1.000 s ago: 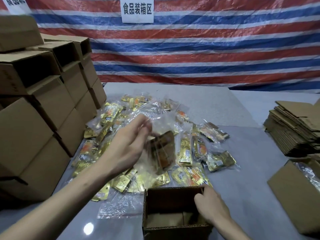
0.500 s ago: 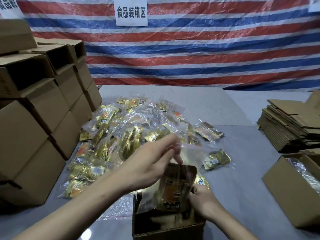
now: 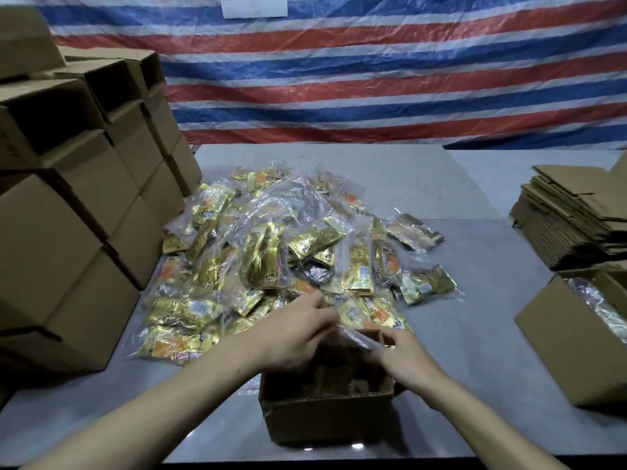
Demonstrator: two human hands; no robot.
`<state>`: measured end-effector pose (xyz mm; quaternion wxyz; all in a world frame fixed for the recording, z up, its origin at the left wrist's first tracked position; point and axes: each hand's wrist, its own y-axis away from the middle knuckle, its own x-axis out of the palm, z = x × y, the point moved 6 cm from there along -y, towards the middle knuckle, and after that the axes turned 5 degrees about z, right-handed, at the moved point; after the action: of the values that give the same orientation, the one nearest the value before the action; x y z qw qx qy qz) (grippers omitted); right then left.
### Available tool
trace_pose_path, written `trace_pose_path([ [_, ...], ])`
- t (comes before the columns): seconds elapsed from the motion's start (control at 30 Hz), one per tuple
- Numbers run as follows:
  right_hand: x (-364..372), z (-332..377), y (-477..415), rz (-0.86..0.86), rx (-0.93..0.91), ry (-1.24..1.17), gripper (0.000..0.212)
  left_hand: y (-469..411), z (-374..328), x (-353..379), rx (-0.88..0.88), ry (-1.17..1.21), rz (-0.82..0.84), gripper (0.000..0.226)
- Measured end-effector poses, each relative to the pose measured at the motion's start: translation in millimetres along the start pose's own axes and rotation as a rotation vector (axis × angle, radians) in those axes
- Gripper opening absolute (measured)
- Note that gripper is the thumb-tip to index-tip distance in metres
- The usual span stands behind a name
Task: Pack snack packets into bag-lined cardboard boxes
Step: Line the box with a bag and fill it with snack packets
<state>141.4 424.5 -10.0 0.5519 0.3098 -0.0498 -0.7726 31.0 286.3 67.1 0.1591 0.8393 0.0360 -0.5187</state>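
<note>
1. Cardboard box point(image 3: 325, 418) is standing open near the front edge of the grey tabletop point(image 3: 475, 266), with both hands working over its mouth.
2. Left hand point(image 3: 298, 337) is reaching over the far left corner. Its grip is pinching the blurred upper edge of a clear bag point(image 3: 354, 338), which is stretching across the far rim.
3. Right hand point(image 3: 407, 362) is lying at the far right corner. Its fingertips are pointing away and blurring, so it cannot be told whether that grip is holding film, rim or nothing.
4. Gold snack packets point(image 3: 288, 252) are lying heaped just beyond the box. The box's interior is showing too dark to read.
5. Judged step: seating the bag as a liner. Doing it well is likely meaning spreading the film into all four corners and turning its mouth outward over the rim, both hands pulling evenly so that neither side is slipping back in.
6. Edges: the box is sitting close to the tabletop's front edge, so pressing downward is looking safer than tugging toward the body. The heap is crowding the far rim, where a loose packet could be catching under the film.
7. Open room: bare tabletop is lying on either side of the box. The stacked boxes point(image 3: 68, 198) on the left, a second lined box point(image 3: 576, 344) and the flat cartons point(image 3: 570, 218) on the right are all standing well apart.
</note>
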Motion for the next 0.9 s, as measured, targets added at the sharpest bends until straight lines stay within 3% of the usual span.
trace_pose_path([
  [0.13, -2.5, 1.8, 2.2, -0.038, -0.083, 0.035, 0.058, -2.8, 7.6, -0.9, -0.044, 0.018, -0.003, 0.012],
  [0.23, 2.4, 9.5, 5.6, -0.054, -0.197, 0.174, 0.077, -6.0, 10.0, -3.9, -0.067, 0.100, -0.036, 0.033],
  [0.3, 4.8, 17.8, 7.0, -0.104, -0.291, 0.247, 0.067, -6.3, 8.9, -4.2, -0.082, 0.108, -0.071, 0.038],
  [0.43, 7.1, 31.5, 8.1, -0.206, -0.491, 0.263, 0.018, -5.0, 6.8, -12.1, -0.086, 0.113, -0.199, 0.027],
  [0.57, 15.3, 27.3, 1.7, -0.152, -0.456, 0.295, 0.022, 1.8, 12.5, -10.9, -0.109, 0.134, -0.280, 0.016],
  [0.7, 13.8, 22.5, -6.8, -0.117, -0.396, 0.317, 0.019, 12.2, 24.6, 13.2, -0.212, 0.030, -0.116, 0.032],
  [0.9, 7.6, 23.6, -15.4, -0.141, -0.347, 0.339, 0.018, 25.2, 50.4, 16.9, -0.321, 0.008, -0.086, 0.011],
])
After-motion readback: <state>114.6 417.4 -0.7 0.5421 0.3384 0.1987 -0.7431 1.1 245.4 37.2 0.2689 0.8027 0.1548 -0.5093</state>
